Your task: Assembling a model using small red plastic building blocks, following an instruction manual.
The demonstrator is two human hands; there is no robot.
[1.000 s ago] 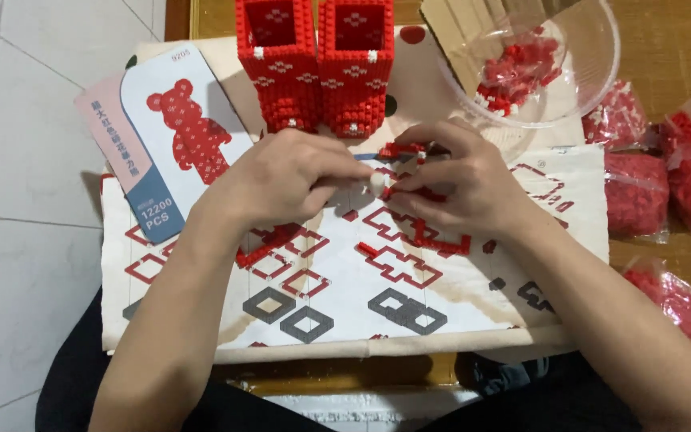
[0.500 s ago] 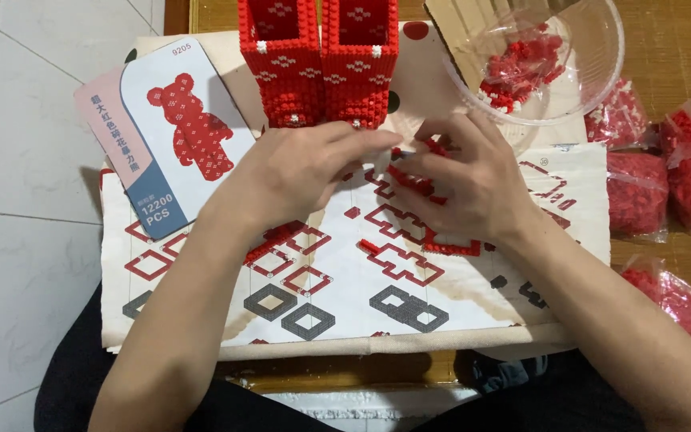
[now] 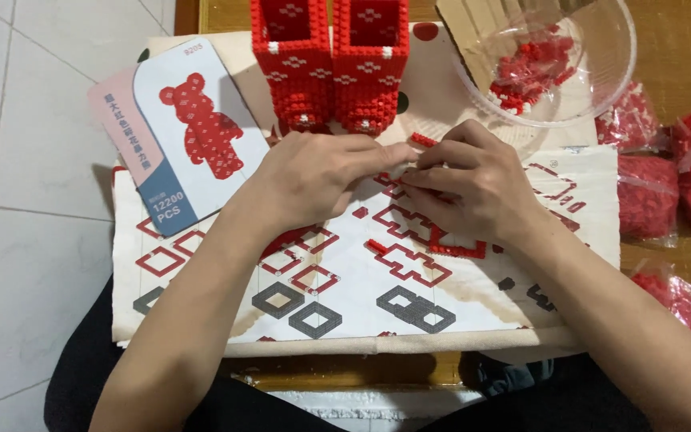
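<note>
A small strip of red bricks [image 3: 422, 140] sits at the fingertips of both hands, over the printed diagram sheet [image 3: 441, 304], just in front of the two red brick towers [image 3: 333, 64]. The left hand [image 3: 317, 172] and right hand [image 3: 477, 188] meet, fingers pinched narrow; whether they actually hold the strip cannot be told. A clear bowl of red pieces [image 3: 593, 80] stands beyond the right hand, with bagged red bricks [image 3: 649, 192] to its right.

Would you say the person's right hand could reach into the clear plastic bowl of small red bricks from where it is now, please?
Probably yes. The right hand sits just below the clear plastic bowl, whose open top faces up, and nothing stands between them. The tall red brick towers are off to the left, out of that path.
</note>
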